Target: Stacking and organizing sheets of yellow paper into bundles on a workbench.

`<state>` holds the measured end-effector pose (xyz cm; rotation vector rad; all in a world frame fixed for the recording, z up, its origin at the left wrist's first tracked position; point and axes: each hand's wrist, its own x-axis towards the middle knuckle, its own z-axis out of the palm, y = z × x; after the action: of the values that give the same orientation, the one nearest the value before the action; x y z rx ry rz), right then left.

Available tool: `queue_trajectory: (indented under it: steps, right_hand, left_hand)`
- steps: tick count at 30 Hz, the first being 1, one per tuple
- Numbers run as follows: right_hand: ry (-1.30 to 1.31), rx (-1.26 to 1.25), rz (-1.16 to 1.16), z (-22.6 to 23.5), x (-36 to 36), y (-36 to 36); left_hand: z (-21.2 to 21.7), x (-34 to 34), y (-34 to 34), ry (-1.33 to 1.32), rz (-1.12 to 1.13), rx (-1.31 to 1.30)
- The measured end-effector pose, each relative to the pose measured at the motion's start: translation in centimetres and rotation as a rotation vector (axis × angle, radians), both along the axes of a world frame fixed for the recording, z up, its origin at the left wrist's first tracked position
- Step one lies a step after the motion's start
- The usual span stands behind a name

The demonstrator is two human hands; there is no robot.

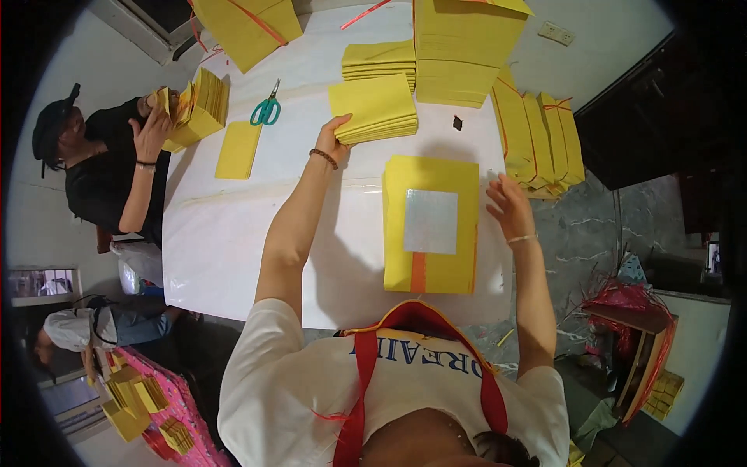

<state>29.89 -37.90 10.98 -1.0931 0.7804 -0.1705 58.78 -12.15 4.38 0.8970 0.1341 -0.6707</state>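
My left hand (334, 136) grips the left edge of a thin stack of yellow paper sheets (373, 103) at the far middle of the table, thumb on top. In front of me lies a thicker stack of yellow paper (443, 173), with a silver square (432, 222) and an orange strip (419, 272) on its top sheet. My right hand (510, 206) hovers just off that stack's right edge, fingers apart and holding nothing. Behind the gripped stack sits another layered yellow stack (379, 58), beside a tall yellow block (459, 58).
Teal-handled scissors (266, 110) rest by a flat yellow packet (238, 152) on the white table (226, 233). At the left a co-worker (105, 167) handles a yellow paper bundle (201, 109). Red-tied bundles (537, 136) stand beyond the right edge. Another person (85, 327) bends by a pink table.
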Motion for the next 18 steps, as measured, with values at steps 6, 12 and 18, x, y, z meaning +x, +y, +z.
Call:
queue_trajectory:
  steps: [6, 12, 18]
  right_hand:
    - [0.075, 0.115, -0.004, -6.9, -3.5, -1.4]
    - [0.082, 0.114, -0.050, -8.0, -3.0, -1.4]
    - [0.040, 0.121, -0.089, -8.4, -3.5, -1.2]
  left_hand:
    - [-0.3, 2.6, -0.4, 0.006, -0.119, 0.128]
    - [0.2, 2.1, -1.1, 0.026, -0.148, 0.181]
    - [0.5, 3.2, -1.6, 0.021, -0.099, 0.267]
